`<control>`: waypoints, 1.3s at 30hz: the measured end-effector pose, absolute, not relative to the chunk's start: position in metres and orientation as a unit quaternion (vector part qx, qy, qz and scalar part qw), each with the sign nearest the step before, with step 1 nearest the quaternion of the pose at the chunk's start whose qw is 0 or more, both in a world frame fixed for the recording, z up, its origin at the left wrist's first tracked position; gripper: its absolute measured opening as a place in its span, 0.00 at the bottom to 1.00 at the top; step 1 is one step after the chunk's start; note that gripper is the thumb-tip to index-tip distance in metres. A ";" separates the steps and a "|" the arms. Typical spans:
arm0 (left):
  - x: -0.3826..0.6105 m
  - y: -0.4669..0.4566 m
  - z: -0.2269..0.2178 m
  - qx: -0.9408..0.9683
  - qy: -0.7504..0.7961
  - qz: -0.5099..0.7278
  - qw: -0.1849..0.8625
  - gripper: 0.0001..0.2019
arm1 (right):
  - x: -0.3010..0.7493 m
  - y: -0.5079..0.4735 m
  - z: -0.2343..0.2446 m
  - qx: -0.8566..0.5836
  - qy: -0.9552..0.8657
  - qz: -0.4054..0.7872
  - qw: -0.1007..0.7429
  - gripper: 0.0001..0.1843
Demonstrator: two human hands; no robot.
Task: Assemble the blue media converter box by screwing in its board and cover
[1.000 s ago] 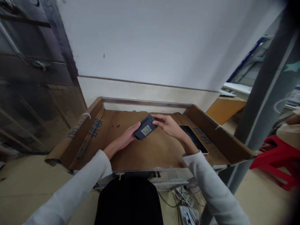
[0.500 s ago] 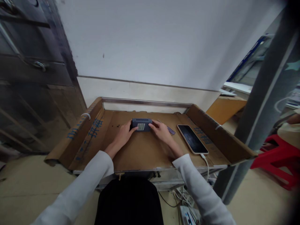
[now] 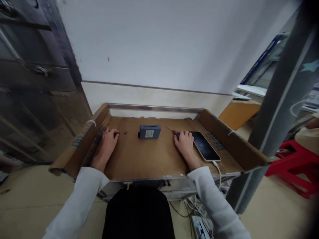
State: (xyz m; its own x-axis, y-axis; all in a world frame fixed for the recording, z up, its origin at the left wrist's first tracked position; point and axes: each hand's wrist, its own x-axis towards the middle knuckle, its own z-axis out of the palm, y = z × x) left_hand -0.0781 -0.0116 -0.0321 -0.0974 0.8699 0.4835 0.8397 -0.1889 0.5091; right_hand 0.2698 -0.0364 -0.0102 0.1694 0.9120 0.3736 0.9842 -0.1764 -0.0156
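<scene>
A dark blue-grey metal box (image 3: 154,133) with vent slots and a pale label stands on the cardboard, touched by neither hand. To its left, my left hand (image 3: 107,143) rests low with fingers curled and thumb and forefinger close together; whatever is at the tips is too small to make out. Beside those fingertips lie tiny dark pieces, probably screws (image 3: 125,133). On the right, my right hand (image 3: 184,142) is closed over the handle of a screwdriver (image 3: 175,132), its thin shaft pointing up and left. Most of the handle is hidden under the fingers.
A phone (image 3: 206,146) with a white charging cable (image 3: 219,174) lies right of my right hand. Raised cardboard flaps (image 3: 230,141) edge the table on both sides. A grey post (image 3: 269,109) and a red stool (image 3: 294,166) stand at the right.
Both hands have let go of the metal box, which stays in place. My left hand has moved left to the tiny pieces; my right hand has moved right onto the screwdriver.
</scene>
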 end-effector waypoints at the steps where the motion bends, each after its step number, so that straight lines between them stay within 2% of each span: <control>1: -0.077 -0.011 -0.031 0.671 0.635 0.381 0.026 0.07 | 0.269 -0.037 -0.009 -0.757 -0.626 -0.137 0.126 0.19; 8: -0.073 -0.012 -0.024 0.671 0.623 0.396 0.067 0.05 | 0.270 -0.039 -0.007 -0.761 -0.622 -0.126 0.134 0.15; 12: -0.072 -0.013 -0.019 0.671 0.631 0.383 0.066 0.03 | 0.270 -0.038 -0.005 -0.761 -0.614 -0.113 0.174 0.15; 16: -0.066 -0.018 -0.011 0.644 0.633 0.417 0.099 0.04 | 0.270 -0.037 -0.002 -0.716 -0.622 -0.093 0.303 0.15; 21: -0.042 -0.032 0.005 0.590 0.514 0.562 0.269 0.13 | 0.257 -0.042 0.008 -0.518 -0.661 0.033 0.542 0.13; 25: -0.023 -0.043 0.015 0.563 0.452 0.621 0.304 0.12 | 0.233 -0.057 0.028 -0.441 -0.619 0.138 0.635 0.11; 29: -0.018 -0.052 0.018 0.563 0.435 0.651 0.266 0.07 | 0.213 -0.074 0.054 -0.368 -0.648 0.195 0.637 0.07; 39: -0.017 -0.064 0.023 0.574 0.416 0.689 0.152 0.03 | 0.201 -0.090 0.080 -0.286 -0.770 0.129 0.556 0.03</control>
